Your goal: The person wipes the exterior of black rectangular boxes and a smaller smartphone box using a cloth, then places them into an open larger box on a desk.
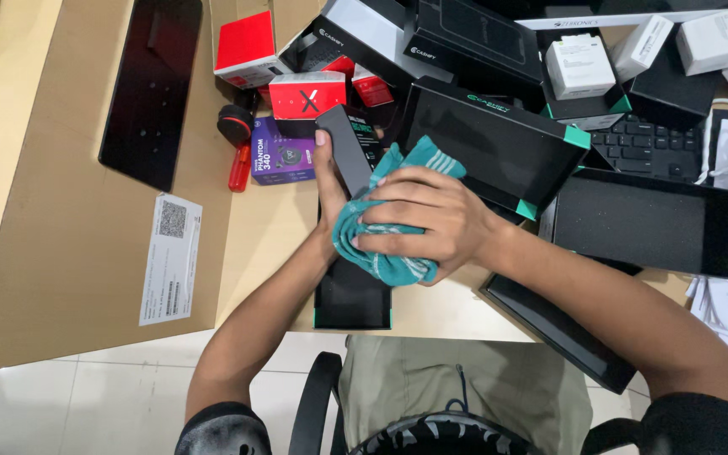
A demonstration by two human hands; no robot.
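My left hand (328,181) grips a dark grey phone-like slab (345,147), tilted up on its edge. My right hand (427,221) presses a teal cloth with pale stripes (385,261) against the slab's lower part, fingers spread over the cloth. Both hands hover above an open black box tray with teal corners (351,299) at the desk's front edge.
Several black boxes with teal trim (499,147), red and white boxes (307,93), a purple box (281,156), a keyboard (650,147) and white cartons (579,66) crowd the desk's far side. A black slab (152,88) and a paper label (170,257) lie on a cardboard sheet at left.
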